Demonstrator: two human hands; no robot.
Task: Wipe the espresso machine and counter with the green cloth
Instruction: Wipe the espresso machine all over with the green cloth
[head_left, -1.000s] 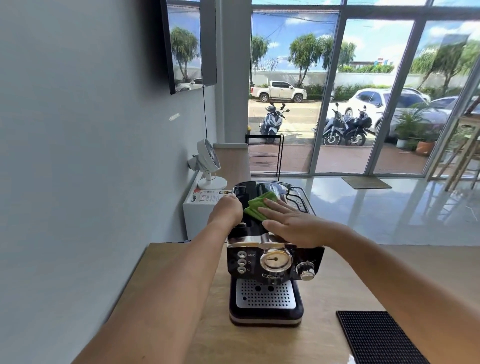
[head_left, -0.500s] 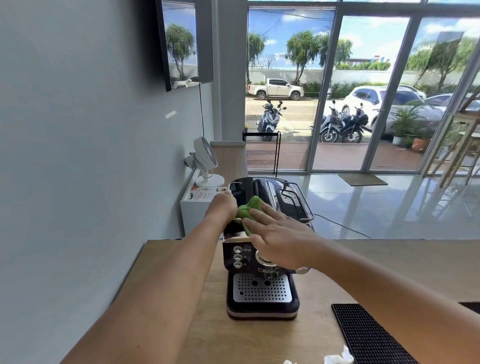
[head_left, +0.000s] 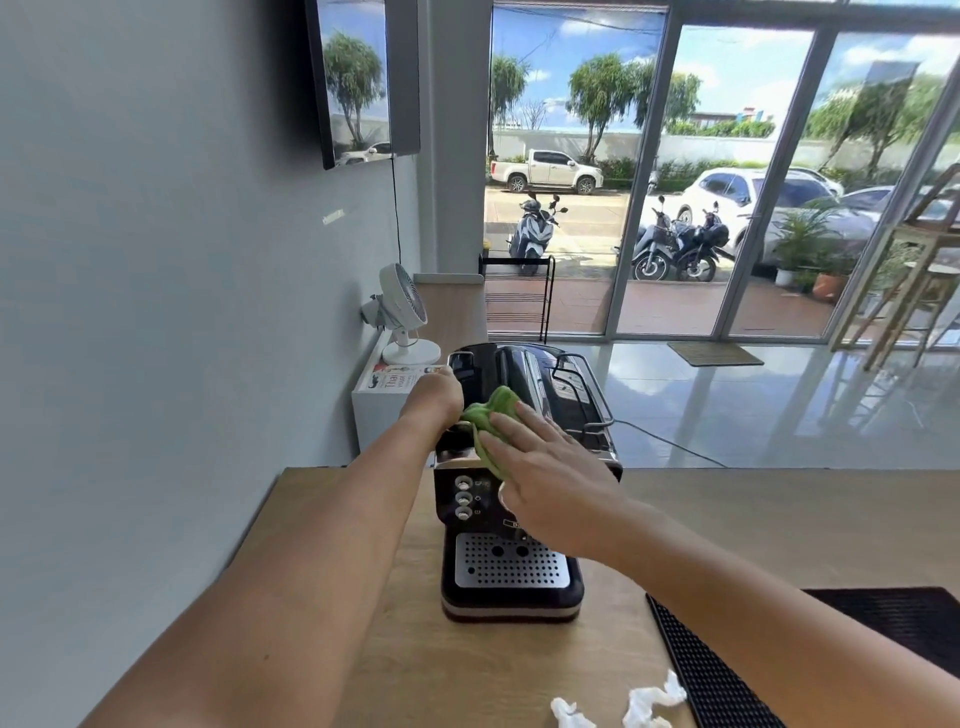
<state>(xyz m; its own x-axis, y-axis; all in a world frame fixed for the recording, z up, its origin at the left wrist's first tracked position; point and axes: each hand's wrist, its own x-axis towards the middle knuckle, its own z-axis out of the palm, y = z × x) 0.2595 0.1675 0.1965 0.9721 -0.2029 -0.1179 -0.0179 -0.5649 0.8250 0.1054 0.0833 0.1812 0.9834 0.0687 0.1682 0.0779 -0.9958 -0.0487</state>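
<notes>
Wooden bench (head_left: 753, 525) looks slippy: your flat right grip (head_left: 550, 473) pushing bunched green cloth (head_left: 493, 410) could skid black espresso machine (head_left: 511, 566); left grip (head_left: 436, 397) unreadable.

green cloth (head_left: 492, 415), black espresso machine (head_left: 511, 525), black ribbed mat (head_left: 769, 654).

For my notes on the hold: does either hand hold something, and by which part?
The right hand presses the green cloth flat on the espresso machine, without gripping. The left hand sits at its top left edge; fingers hidden: cannot tell.
</notes>
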